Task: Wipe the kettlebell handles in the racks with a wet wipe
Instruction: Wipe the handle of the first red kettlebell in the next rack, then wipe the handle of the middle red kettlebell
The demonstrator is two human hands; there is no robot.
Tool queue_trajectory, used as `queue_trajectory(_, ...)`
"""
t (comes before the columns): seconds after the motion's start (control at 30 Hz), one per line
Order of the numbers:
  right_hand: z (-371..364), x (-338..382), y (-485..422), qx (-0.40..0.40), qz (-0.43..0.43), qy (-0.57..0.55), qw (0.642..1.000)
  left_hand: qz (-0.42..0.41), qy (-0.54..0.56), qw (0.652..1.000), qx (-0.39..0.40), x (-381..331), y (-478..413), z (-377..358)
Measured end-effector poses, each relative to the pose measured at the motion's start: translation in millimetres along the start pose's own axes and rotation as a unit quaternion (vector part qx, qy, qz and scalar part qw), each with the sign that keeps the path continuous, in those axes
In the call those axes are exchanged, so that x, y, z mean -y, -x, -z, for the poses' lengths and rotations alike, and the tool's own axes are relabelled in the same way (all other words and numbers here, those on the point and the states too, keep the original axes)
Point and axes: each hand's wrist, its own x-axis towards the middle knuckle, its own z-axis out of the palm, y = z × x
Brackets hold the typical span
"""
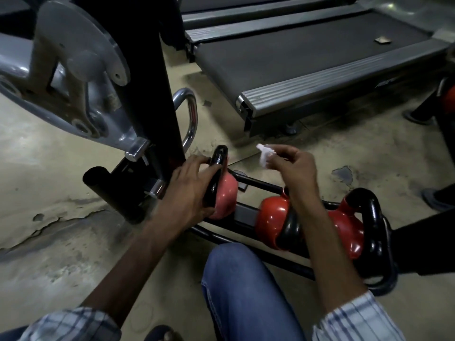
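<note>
A small pink kettlebell (225, 193) with a glossy black handle (216, 175) lies at the left end of a low black floor rack (261, 184). My left hand (189, 190) is closed around that handle. My right hand (293, 166) hovers to the right, above the rack, pinching a crumpled white wet wipe (264, 155) between its fingertips, apart from the handle. Two larger red kettlebells (273, 217) (349, 230) with thick black handles lie further right in the rack, partly hidden by my right forearm.
A black upright post (157, 94) and grey machine frame (69, 70) stand just left of the rack, with a chrome bar (192, 114) behind. Treadmill decks (307, 57) lie beyond. My bent knee in jeans (246, 291) is in front. Another person's feet (418, 116) are at the right.
</note>
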Motion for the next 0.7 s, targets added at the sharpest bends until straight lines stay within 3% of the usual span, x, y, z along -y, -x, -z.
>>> queue_trajectory(0.17, 72, -11, 5, 0.01, 0.008, 0.171, 0.985, -0.095, 0.049, 0.994, 0.007, -62, 4, -15)
queue_trajectory(0.3, 87, -33, 8, -0.005, 0.028, 0.186, 0.982, -0.162, 0.07, 0.984, 0.033, -108, 10, -39)
queue_trajectory(0.47, 86, -46, 31, -0.048, 0.096, 0.258, 0.96, -0.161, 0.074, 0.984, 0.018, -122, 11, -51)
queue_trajectory(0.6, 83, -30, 22, 0.017, 0.129, 0.347, 0.929, -0.153, 0.066, 0.986, 0.018, -120, 14, -54)
queue_trajectory(0.7, 77, -15, -33, 0.07, 0.082, 0.445, 0.889, -0.144, 0.064, 0.987, 0.021, -122, 17, -54)
